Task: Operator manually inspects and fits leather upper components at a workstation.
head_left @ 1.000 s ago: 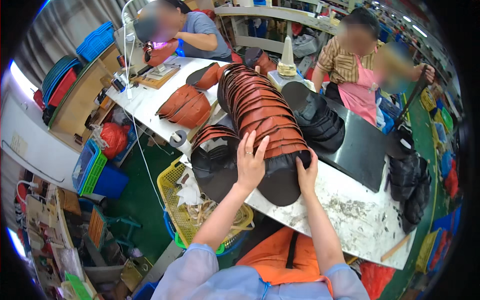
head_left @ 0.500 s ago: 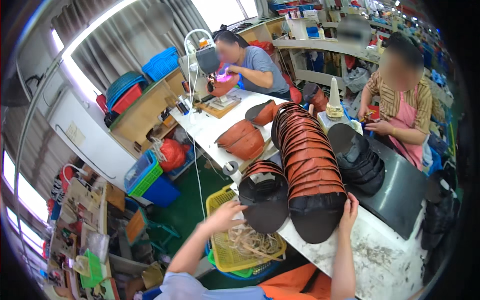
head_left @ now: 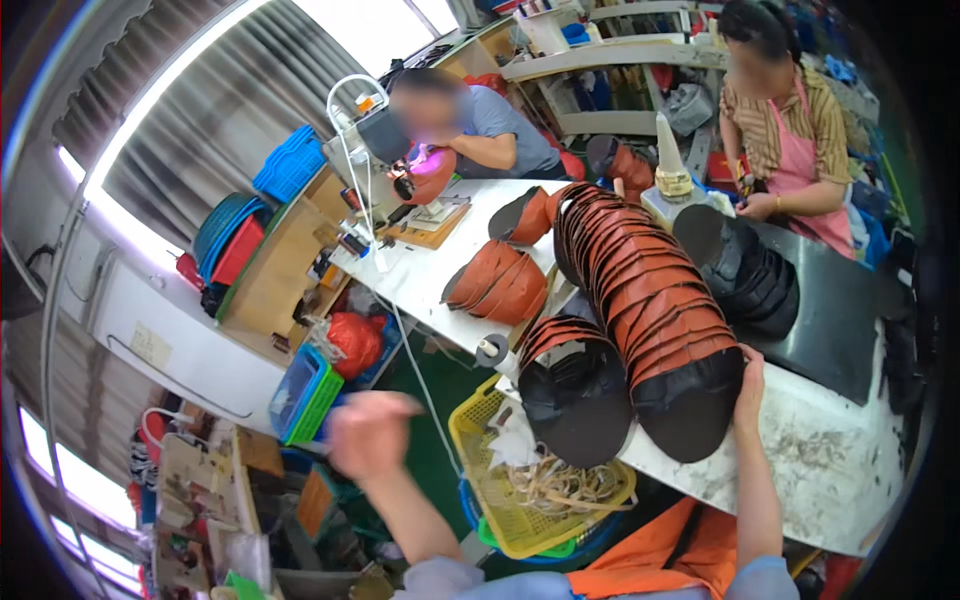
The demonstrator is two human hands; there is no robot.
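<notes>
A long nested row of reddish-brown pieces with black ends, looking like shoe uppers (head_left: pixel 655 310), lies along the white table, its dark rounded end toward me. My right hand (head_left: pixel 748 390) rests against the right side of that near end, fingers stretched along it and partly hidden. Left of the row sits a shorter stack of similar brown-and-black pieces (head_left: pixel 575 400), at the table's edge. My left hand (head_left: pixel 372 432) is raised in the air, left of the yellow basket (head_left: pixel 530 535) and touching nothing I can see. Motion smears its fingers.
More brown pieces (head_left: pixel 497 283) and a black stack (head_left: pixel 760 285) lie on the table (head_left: pixel 800 470). A thread cone (head_left: pixel 672 160) stands beyond. One person works at a sewing machine (head_left: pixel 385 135); another, in a pink apron (head_left: pixel 790 150), handles something small.
My left hand has left the shorter stack and swung away to the left. My right hand stays at the row's near end. The whole view has shifted.
</notes>
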